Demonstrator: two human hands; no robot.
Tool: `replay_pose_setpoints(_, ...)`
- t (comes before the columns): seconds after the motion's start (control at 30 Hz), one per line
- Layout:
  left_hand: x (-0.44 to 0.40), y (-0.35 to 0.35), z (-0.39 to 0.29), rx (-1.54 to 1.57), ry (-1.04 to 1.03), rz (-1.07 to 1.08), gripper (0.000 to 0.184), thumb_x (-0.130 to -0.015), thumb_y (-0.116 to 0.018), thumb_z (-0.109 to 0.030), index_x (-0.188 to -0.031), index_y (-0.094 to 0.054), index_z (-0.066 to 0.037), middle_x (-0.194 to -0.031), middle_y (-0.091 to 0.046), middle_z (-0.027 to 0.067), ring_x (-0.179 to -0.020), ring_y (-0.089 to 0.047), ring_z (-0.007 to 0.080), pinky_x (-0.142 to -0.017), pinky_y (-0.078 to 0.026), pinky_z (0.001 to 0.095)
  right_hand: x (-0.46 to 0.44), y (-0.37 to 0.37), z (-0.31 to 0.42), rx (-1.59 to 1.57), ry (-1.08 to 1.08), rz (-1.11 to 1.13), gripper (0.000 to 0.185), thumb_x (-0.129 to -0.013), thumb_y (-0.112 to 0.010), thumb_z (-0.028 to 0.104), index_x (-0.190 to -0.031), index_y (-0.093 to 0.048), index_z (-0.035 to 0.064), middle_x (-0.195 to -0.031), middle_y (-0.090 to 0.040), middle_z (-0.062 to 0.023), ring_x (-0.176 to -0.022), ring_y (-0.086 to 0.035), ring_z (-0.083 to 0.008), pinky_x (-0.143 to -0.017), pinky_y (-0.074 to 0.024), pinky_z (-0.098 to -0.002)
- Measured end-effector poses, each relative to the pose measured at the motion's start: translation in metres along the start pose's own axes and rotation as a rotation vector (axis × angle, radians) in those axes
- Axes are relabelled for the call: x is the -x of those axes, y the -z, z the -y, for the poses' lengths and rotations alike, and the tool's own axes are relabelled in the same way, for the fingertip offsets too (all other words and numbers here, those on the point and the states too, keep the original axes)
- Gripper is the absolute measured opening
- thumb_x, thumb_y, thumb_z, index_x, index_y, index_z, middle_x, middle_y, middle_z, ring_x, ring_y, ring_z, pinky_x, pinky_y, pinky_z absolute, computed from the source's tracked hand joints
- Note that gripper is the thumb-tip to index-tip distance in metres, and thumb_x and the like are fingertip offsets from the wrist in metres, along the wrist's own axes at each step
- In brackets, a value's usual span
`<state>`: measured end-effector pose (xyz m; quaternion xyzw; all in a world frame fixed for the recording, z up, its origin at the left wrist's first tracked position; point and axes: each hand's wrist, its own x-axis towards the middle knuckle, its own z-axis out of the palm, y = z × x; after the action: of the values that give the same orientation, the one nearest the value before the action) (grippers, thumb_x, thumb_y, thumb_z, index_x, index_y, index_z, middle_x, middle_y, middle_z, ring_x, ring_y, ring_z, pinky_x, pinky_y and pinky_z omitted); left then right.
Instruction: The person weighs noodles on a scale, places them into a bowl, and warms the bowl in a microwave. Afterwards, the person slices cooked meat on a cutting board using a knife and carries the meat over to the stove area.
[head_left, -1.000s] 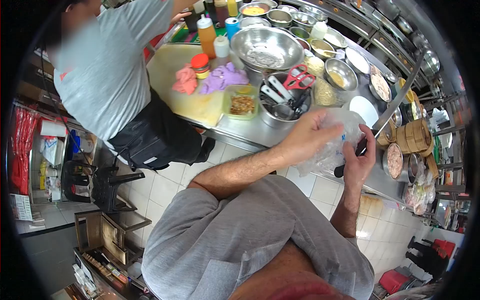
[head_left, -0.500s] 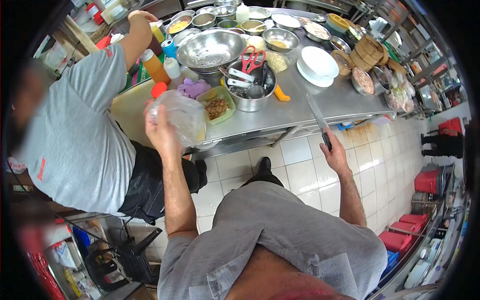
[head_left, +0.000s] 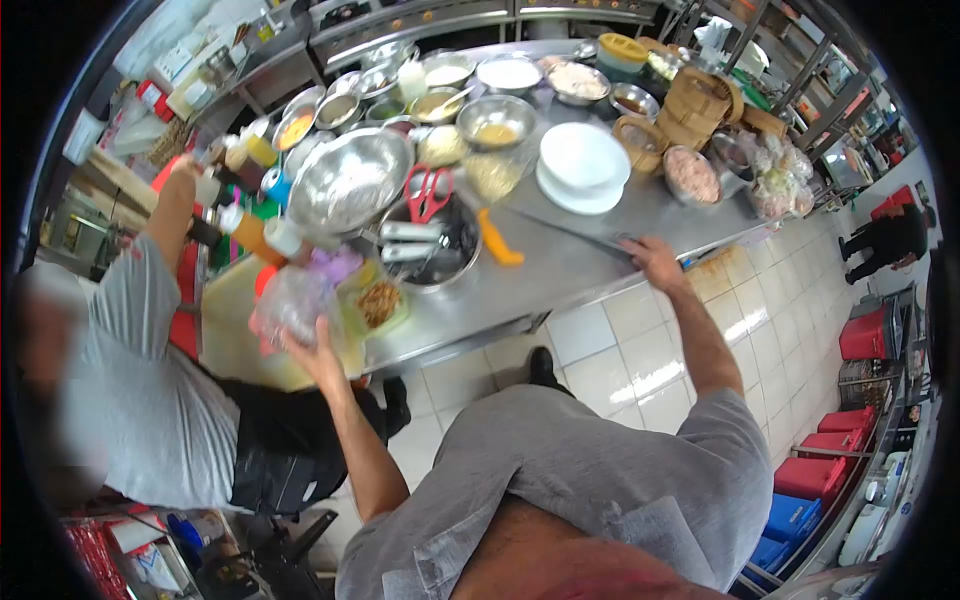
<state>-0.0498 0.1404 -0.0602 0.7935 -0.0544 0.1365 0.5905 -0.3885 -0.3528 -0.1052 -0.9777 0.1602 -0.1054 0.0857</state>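
My left hand (head_left: 318, 358) is closed on a clear plastic bag (head_left: 292, 305) above the near left part of the counter. Just right of the bag stands a green tub (head_left: 378, 305) of brown crumbly food. My right hand (head_left: 655, 262) grips a long knife (head_left: 570, 232) by its dark handle at the counter's front edge. The blade points left over the steel top; whether it touches the surface I cannot tell. Left of the blade tip lies an orange-handled tool (head_left: 498, 240). A steel pot (head_left: 440, 272) holds red scissors (head_left: 430, 192) and white-handled utensils.
Stacked white plates (head_left: 583, 165), bamboo steamers (head_left: 695, 110) and a bowl of pale pink meat (head_left: 692, 175) stand on the steel counter (head_left: 540, 285). Several steel bowls fill its back. At my left a co-worker (head_left: 150, 390) reaches over the bottles (head_left: 245, 230).
My left hand has moved down and left with the bag. My right hand has raised the knife, swinging its blade flatter over the counter. The view has shifted too.
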Motion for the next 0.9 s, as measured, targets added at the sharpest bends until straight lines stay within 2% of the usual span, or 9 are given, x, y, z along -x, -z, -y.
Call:
replay_pose_setpoints(0.03, 0.01, -0.003, -0.015, -0.106, -0.024, -0.072, 0.075, -0.08, -0.069, -0.024, -0.137, -0.027, 0.002, -0.138, -0.035, 0.0188, -0.125, -0.036, 0.0281, -0.105, -0.027, 0.038, -0.007, -0.013, -0.018, -0.148, -0.138, 0.174, 0.037, -0.081, -0.052, 0.009, -0.117, -0.058, 0.0163, -0.094, -0.06, -0.0105, -0.088, -0.055, -0.0293, -0.076, -0.0448, -0.038)
replay_pose_setpoints(0.07, 0.016, -0.005, -0.04, -0.107, -0.107, -0.106, 0.077, -0.079, -0.07, -0.024, -0.138, -0.028, 0.001, -0.139, -0.034, 0.0196, -0.126, -0.035, 0.0292, -0.106, -0.026, 0.0394, -0.008, -0.068, -0.066, 0.055, 0.136, 0.058, 0.033, -0.084, -0.048, 0.016, -0.115, -0.059, 0.0166, -0.106, -0.061, -0.0091, -0.094, -0.055, -0.0287, -0.082, -0.0427, -0.0411)
replay_pose_setpoints(0.1, 0.021, -0.007, -0.065, -0.112, -0.19, -0.139, 0.079, -0.077, -0.072, -0.024, -0.138, -0.029, 0.0, -0.14, -0.033, 0.0205, -0.126, -0.035, 0.0304, -0.106, -0.025, 0.0408, -0.018, -0.085, -0.073, 0.124, 0.044, 0.17, 0.032, -0.084, -0.048, 0.022, -0.114, -0.06, 0.0172, -0.114, -0.059, -0.0082, -0.101, -0.053, -0.0281, -0.086, -0.0408, -0.0446)
replay_pose_setpoints(0.2, 0.02, -0.03, -0.075, -0.259, -0.323, -0.462, 0.061, -0.078, -0.068, -0.017, -0.129, -0.039, 0.001, -0.129, -0.039, 0.0191, -0.117, -0.04, 0.033, -0.101, -0.031, 0.0436, -0.027, -0.043, -0.024, 0.104, -0.104, 0.072, 0.047, -0.075, -0.06, 0.017, -0.119, -0.056, 0.0318, -0.12, -0.053, -0.0016, -0.107, -0.047, -0.0285, -0.093, -0.0346, -0.0462)
replay_pose_setpoints(0.5, -0.015, -0.119, -0.314, 0.268, -1.051, -0.113, 0.023, -0.079, -0.06, -0.003, -0.101, -0.057, -0.001, -0.114, -0.046, 0.0136, -0.108, -0.045, 0.0282, -0.093, -0.036, 0.0398, -0.021, 0.002, -0.013, -0.106, -0.202, -0.438, 0.038, -0.074, -0.064, 0.014, -0.11, -0.062, 0.0245, -0.109, -0.054, -0.007, -0.103, -0.046, -0.0288, -0.087, -0.0312, -0.0458)
replay_pose_setpoints(0.6, -0.024, -0.116, -0.392, 0.511, -1.27, -0.105, 0.021, -0.076, -0.061, -0.003, -0.096, -0.058, -0.001, -0.113, -0.046, 0.0132, -0.106, -0.046, 0.0277, -0.092, -0.036, 0.041, -0.029, 0.081, -0.043, -0.11, -0.393, -0.573, 0.036, -0.074, -0.068, 0.02, -0.108, -0.06, 0.0128, -0.1, -0.051, -0.0088, -0.098, -0.045, -0.0268, -0.085, -0.0305, -0.0446)
replay_pose_setpoints(0.63, -0.029, -0.113, -0.411, 0.621, -1.348, -0.119, 0.021, -0.076, -0.06, -0.001, -0.096, -0.059, -0.002, -0.113, -0.046, 0.0134, -0.106, -0.046, 0.0284, -0.094, -0.036, 0.042, -0.038, 0.158, -0.017, 0.067, -0.194, -1.048, 0.03, -0.074, -0.067, 0.016, -0.103, -0.061, 0.0103, -0.092, -0.05, -0.0082, -0.091, -0.045, -0.027, -0.08, -0.0305, -0.0418)
replay_pose_setpoints(0.7, -0.037, -0.103, -0.447, 0.761, -1.61, -0.134, 0.025, -0.079, -0.052, 0.005, -0.103, -0.056, 0.003, -0.117, -0.046, 0.0166, -0.108, -0.049, 0.0291, -0.096, -0.036, 0.0426, -0.027, 0.239, -0.027, 0.207, -0.182, -1.079, 0.022, -0.074, -0.067, 0.014, -0.096, -0.064, 0.0097, -0.089, -0.051, -0.0081, -0.09, -0.045, -0.0263, -0.079, -0.0303, -0.0399)
replay_pose_setpoints(0.9, -0.013, -0.136, -0.519, 0.826, -1.613, -0.161, 0.03, -0.072, -0.064, 0.01, -0.1, -0.06, 0.0, -0.112, -0.049, 0.0128, -0.101, -0.051, 0.0236, -0.091, -0.039, 0.0342, -0.051, 0.428, -0.014, 0.199, 0.11, -1.369, 0.035, -0.071, -0.071, 0.015, -0.103, -0.061, 0.0047, -0.095, -0.054, -0.0091, -0.092, -0.05, -0.0244, -0.083, -0.0385, -0.0362)
